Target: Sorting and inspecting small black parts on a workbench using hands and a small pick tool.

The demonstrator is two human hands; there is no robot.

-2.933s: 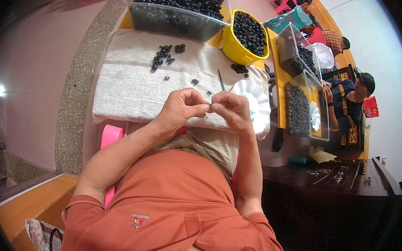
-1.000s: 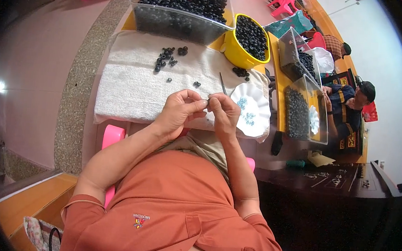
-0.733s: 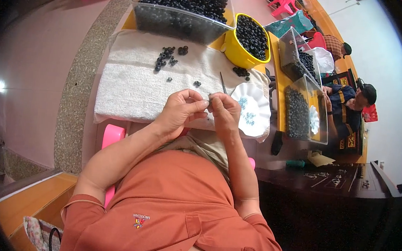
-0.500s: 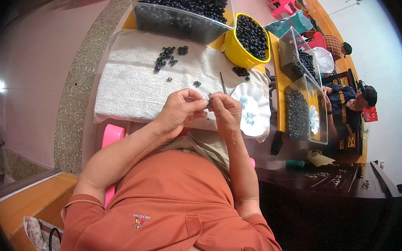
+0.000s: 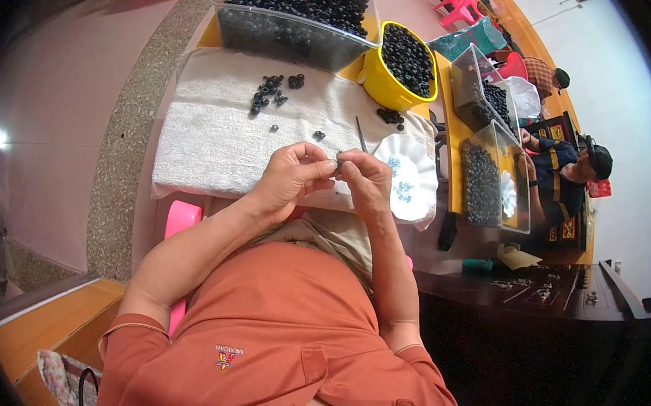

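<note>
My left hand (image 5: 295, 177) and my right hand (image 5: 366, 183) meet above the near edge of a white towel (image 5: 209, 134), thumbs and fingertips closed together. Pinched between them is a small dark part (image 5: 339, 163), mostly hidden by the fingers. Beyond my hands, small black ring-shaped parts (image 5: 265, 93) lie loose on the towel, with a small one (image 5: 320, 135) just ahead of my fingers. A thin dark pointed tool (image 5: 361, 133) rests beside a white scalloped dish (image 5: 426, 168), which holds tiny bluish pieces, right of my right hand.
A clear bin (image 5: 292, 31) heaped with black parts and a yellow bucket (image 5: 390, 87) of them stand at the back. More clear bins (image 5: 517, 216) sit on a table to the right, where another person (image 5: 562, 163) works. A pink chair (image 5: 183, 219) is under me.
My hands stay almost in place, still pinching the small part. At the right, the other person's hands and head have shifted slightly.
</note>
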